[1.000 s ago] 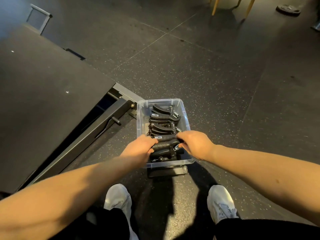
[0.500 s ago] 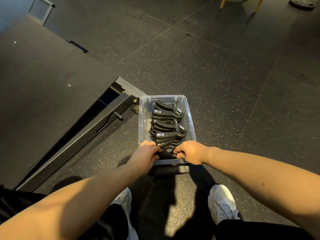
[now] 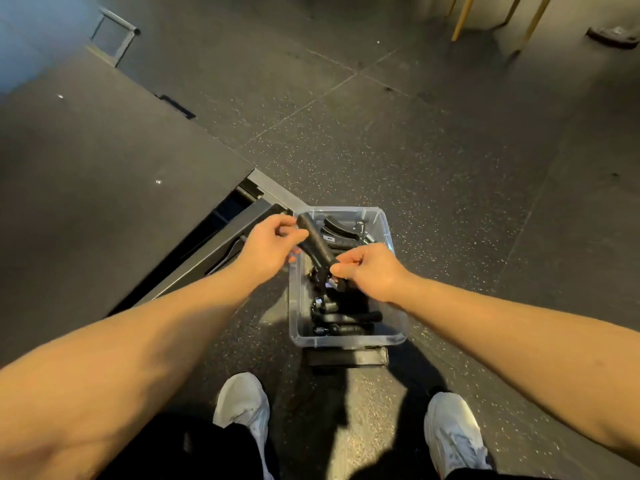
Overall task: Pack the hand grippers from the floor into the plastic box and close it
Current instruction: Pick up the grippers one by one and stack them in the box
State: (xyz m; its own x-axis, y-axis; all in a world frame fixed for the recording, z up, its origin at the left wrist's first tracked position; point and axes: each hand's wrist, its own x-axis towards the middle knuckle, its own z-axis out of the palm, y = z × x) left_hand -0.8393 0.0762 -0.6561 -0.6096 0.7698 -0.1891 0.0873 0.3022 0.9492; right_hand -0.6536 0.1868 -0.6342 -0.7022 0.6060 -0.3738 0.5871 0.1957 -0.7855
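Both hands had lifted one hand gripper (image 3: 317, 244) above the plastic box (image 3: 346, 341); left hand (image 3: 272, 249) and right hand (image 3: 372, 271) each pinched an end.

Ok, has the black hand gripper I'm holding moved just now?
Yes: the gripper went from the near end of the clear plastic box toward its far left corner.

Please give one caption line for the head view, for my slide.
The left hand and right hand hold a black hand gripper over the open plastic box of other grippers.
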